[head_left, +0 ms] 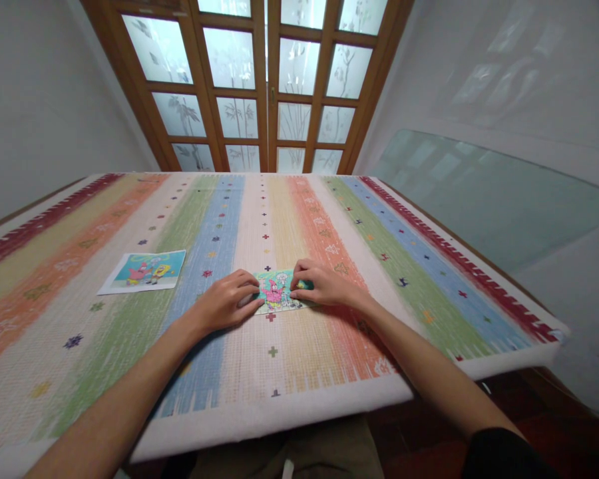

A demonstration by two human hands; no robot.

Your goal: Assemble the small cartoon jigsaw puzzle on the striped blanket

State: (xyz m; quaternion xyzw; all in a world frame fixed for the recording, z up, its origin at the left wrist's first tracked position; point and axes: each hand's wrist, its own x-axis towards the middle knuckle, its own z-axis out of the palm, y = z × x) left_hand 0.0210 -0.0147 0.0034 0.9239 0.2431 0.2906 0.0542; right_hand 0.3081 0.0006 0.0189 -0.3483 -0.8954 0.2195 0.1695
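A small cartoon jigsaw puzzle (pixel 278 293) lies on the striped cloth in front of me. My left hand (pixel 224 303) rests at its left edge, fingers curled with the tips pressing on the puzzle. My right hand (pixel 324 283) sits at its right edge, fingers bent down onto the pieces and covering that end. Both hands touch the puzzle from opposite sides. A printed reference picture (pixel 144 271) with the same cartoon lies flat to the left, apart from both hands.
The table carries a multicoloured striped cloth (pixel 404 266) with small cross marks; its near edge (pixel 279 416) runs just before my lap. Wooden doors with frosted glass panes (pixel 269 86) stand behind the table. A glass panel (pixel 479 193) leans at the right wall.
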